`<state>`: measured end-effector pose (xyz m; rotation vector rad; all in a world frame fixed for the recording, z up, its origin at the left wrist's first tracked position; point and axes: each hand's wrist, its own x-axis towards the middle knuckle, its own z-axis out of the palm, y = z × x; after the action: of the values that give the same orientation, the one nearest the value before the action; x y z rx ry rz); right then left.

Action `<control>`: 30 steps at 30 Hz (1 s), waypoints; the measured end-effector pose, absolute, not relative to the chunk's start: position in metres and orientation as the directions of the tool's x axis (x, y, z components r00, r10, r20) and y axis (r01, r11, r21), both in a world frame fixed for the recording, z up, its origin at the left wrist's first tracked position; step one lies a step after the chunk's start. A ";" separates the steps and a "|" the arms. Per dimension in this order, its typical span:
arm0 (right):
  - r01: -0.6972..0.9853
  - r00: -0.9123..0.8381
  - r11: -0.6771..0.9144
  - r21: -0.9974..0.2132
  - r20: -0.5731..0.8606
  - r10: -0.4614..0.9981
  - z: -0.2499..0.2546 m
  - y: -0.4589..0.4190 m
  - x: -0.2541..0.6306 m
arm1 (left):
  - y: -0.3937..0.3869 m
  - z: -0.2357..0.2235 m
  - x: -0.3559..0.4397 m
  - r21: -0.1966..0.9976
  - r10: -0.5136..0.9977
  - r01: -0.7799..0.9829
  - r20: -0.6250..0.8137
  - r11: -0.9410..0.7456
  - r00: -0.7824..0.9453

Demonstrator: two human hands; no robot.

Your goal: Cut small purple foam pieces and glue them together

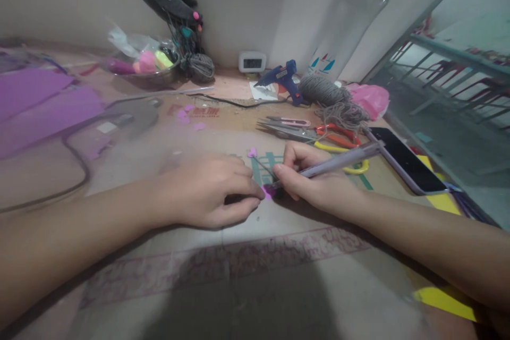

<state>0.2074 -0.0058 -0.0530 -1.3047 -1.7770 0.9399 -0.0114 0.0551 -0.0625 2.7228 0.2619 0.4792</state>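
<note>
My right hand (306, 172) is closed around a pale purple pen-like tool (342, 159), which slants up to the right. Its dark tip is down at a small purple piece (268, 193) on the cardboard. With thumb and forefinger drawn together, my left hand (217, 188) presses the near edge of that piece. A thin dark stick with a small lilac scrap (252, 153) at its far end runs back towards my right fingertips. I cannot tell whether those fingers touch the stick.
Scissors with orange and yellow handles (338, 141), pink snips (289, 121), a blue glue gun (281, 77) and grey yarn (326, 93) lie beyond my right hand. A phone (410, 162) rests at right. Purple sheets (43, 101) and a metal bowl (149, 77) are at left.
</note>
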 end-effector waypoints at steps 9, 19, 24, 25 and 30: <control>0.230 -0.331 0.216 -0.949 0.132 0.934 -0.037 -0.011 0.201 | 0.047 -0.062 -0.005 0.348 0.320 0.189 0.372 -0.918 0.871; -0.222 -0.338 -0.105 -0.969 -0.025 0.941 -0.005 0.005 0.224 | 0.047 -0.063 -0.004 0.306 0.347 0.224 0.444 -0.925 0.826; -0.345 -0.334 -0.098 -0.934 0.025 0.942 -0.009 0.010 0.230 | 0.046 -0.062 -0.006 0.291 0.259 0.140 0.425 -0.947 0.867; -0.356 -0.325 -0.088 -0.930 0.035 0.945 -0.009 0.010 0.229 | 0.046 -0.062 -0.007 0.280 0.246 0.131 0.427 -0.951 0.870; -0.346 -0.265 -0.028 -0.938 0.070 0.962 -0.010 0.009 0.225 | 0.047 -0.065 -0.006 0.262 0.234 0.124 0.445 -0.957 0.865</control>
<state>0.2251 0.0086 -0.0100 -0.7817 -1.1397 1.5376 -0.0056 0.0470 -0.0647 2.8132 0.2737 0.7128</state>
